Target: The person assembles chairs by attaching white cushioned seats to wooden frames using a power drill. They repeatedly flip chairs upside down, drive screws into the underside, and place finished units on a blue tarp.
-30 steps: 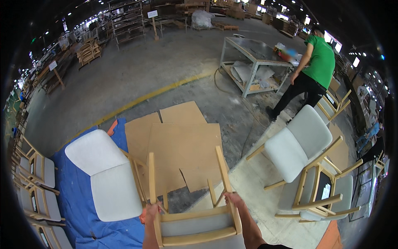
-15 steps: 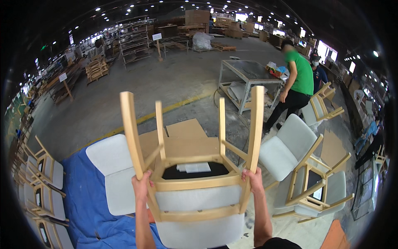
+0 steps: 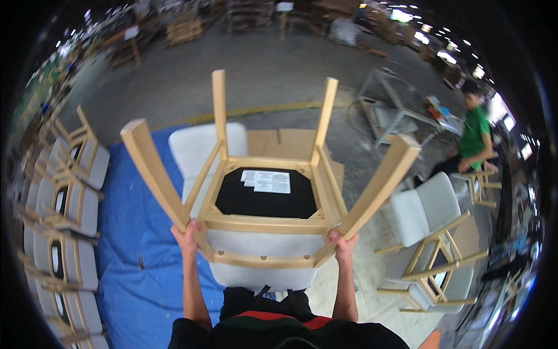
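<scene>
An upside-down chair [image 3: 267,223] with pale wooden legs and a light grey padded back is held up in front of me. Its black seat underside [image 3: 261,200] faces up and carries white printed labels [image 3: 267,181]. My left hand [image 3: 187,235] grips the frame where the near left leg meets it. On the opposite side, my right hand [image 3: 343,241] is closed round the base of the near right leg. The chair's legs point up and away from me. Behind it, another grey chair [image 3: 208,145] stands partly hidden on a blue sheet.
Stacked chairs [image 3: 67,203] line the left side, along the blue sheet [image 3: 131,256]. More grey chairs [image 3: 427,212] stand and lie at the right. Cardboard [image 3: 279,142] lies beyond the held chair. A person in green [image 3: 475,131] is near a metal-framed table [image 3: 398,102].
My view has tipped down and turned left. The held chair shows more of its underside, its legs spread wider in view. The person in green now appears farther right and lower.
</scene>
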The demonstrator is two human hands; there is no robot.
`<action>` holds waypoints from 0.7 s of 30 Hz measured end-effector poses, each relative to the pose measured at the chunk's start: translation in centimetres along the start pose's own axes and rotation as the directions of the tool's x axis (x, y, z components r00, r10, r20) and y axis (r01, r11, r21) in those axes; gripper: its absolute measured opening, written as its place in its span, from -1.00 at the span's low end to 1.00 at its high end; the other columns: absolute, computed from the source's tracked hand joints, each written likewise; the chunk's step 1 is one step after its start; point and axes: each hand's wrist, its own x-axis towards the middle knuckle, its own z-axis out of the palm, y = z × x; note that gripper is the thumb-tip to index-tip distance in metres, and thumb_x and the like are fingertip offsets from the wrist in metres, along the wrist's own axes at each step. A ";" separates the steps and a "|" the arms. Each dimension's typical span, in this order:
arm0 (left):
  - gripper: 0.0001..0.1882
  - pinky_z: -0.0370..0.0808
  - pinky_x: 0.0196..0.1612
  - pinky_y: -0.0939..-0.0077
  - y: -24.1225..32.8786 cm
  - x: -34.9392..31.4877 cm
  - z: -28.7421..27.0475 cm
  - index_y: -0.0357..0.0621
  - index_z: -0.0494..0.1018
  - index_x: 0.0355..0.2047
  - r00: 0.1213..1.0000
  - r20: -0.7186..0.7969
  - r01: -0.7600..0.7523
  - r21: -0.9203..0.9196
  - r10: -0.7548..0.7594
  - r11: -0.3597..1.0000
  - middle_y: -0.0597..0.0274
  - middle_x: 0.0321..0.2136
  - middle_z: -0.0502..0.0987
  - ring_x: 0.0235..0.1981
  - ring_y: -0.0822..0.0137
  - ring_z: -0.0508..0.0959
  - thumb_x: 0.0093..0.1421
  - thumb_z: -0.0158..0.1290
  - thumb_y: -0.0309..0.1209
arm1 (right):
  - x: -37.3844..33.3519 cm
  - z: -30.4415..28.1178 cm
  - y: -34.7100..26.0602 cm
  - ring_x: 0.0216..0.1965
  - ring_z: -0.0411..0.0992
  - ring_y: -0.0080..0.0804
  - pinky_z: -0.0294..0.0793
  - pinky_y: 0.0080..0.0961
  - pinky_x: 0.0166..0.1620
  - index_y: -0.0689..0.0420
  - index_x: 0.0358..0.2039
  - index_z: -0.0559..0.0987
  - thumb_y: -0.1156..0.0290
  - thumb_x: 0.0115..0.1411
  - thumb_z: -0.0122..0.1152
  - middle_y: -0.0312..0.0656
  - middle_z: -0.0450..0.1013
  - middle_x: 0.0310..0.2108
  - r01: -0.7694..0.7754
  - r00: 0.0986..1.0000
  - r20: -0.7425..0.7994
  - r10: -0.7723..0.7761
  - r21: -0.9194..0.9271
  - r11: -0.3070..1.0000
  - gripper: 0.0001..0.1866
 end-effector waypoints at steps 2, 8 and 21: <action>-0.72 0.45 -0.52 0.42 0.3 0.7 -3.8 -0.36 0.41 -0.43 1.000 0.006 -0.009 0.057 0.008 0.998 0.15 -0.62 0.45 -0.63 0.32 0.49 0.07 0.16 -0.34 | -0.5 3.3 0.9 -0.59 0.43 -0.47 0.43 -0.51 -0.48 0.25 -0.60 0.52 0.35 -0.14 0.28 -0.22 0.45 -0.66 -0.042 0.998 0.038 0.042 -0.002 0.999 -0.79; -0.73 0.43 -0.55 0.43 0.0 7.9 -14.1 -0.34 0.42 -0.48 1.000 -0.004 -0.014 0.099 0.014 0.995 0.16 -0.66 0.45 -0.67 0.32 0.48 0.07 0.15 -0.32 | -3.2 16.0 4.0 -0.61 0.42 -0.44 0.42 -0.49 -0.50 0.28 -0.57 0.50 0.38 -0.12 0.27 -0.21 0.43 -0.65 -0.082 0.995 0.069 0.078 0.047 0.996 -0.79; -0.81 0.46 -0.51 0.44 -10.5 11.9 -16.4 -0.36 0.44 -0.48 0.990 -0.128 -0.045 0.151 0.064 0.988 0.16 -0.63 0.48 -0.62 0.37 0.50 0.12 0.13 -0.43 | 2.7 20.9 19.1 -0.56 0.43 -0.43 0.48 -0.48 -0.42 0.28 -0.51 0.48 0.46 -0.02 0.26 -0.19 0.44 -0.59 -0.146 0.966 0.222 0.134 0.039 0.989 -0.84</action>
